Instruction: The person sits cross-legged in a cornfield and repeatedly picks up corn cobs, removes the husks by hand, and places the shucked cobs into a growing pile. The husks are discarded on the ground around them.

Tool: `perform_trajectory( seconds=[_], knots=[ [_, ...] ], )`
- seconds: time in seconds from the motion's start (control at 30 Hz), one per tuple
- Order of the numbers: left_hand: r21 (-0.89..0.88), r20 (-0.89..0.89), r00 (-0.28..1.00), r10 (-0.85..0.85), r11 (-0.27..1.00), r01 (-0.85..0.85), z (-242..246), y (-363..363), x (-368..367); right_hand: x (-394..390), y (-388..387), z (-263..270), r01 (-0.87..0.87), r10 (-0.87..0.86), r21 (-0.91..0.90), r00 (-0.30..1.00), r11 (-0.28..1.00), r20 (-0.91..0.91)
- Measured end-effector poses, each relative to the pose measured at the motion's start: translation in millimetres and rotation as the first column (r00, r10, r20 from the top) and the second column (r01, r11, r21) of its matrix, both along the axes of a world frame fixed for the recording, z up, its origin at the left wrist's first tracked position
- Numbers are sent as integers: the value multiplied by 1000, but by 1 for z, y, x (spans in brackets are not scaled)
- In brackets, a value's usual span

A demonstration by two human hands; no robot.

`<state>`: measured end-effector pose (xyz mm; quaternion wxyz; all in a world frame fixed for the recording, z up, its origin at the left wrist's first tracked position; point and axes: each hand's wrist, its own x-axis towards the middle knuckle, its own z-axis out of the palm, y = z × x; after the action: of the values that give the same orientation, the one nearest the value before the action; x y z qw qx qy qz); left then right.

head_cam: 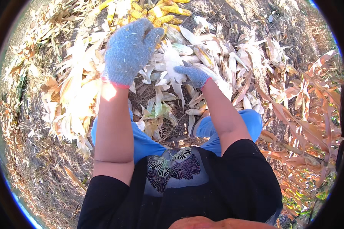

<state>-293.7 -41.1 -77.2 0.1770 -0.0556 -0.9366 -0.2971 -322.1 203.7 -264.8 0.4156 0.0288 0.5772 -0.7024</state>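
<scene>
My left hand (130, 51), in a grey knitted glove with a pink cuff, is raised by the near side of a heap of husked yellow corn ears (160, 13). Its back faces me and hides its palm and most of its fingers, so whether it holds anything does not show. Lower and to the right, my right hand (192, 75), gloved alike, has its fingers closed on a pale dry corn husk (172, 61) that hangs down in loose leaves. Just beyond that hand lies a partly opened corn ear (205, 55), yellow kernels showing.
Ears still in their husks (218, 83) lie to the right. Sunlit loose husks (77, 86) are piled on the left. Torn husk leaves (157, 111) cover soil between my knees. Dry corn stalks (301, 123) lean in at the far right.
</scene>
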Motion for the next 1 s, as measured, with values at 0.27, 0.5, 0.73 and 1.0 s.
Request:
perform_trajectory(
  seconds=[0.27,0.5,0.73,1.0],
  knots=[
    [501,-97,993,-67,859,107,-9,19,6,0,8,140,-58,9,-108,916,992,-402],
    [687,40,990,-135,723,71,-17,38,8,41,-5,161,28,81,166,786,986,-613],
    [630,-3,998,-63,775,51,-19,48,-2,39,2,148,261,165,327,494,908,-854],
    [757,15,996,-87,652,46,-17,64,-8,40,9,158,304,141,320,491,897,-860]
  ],
)
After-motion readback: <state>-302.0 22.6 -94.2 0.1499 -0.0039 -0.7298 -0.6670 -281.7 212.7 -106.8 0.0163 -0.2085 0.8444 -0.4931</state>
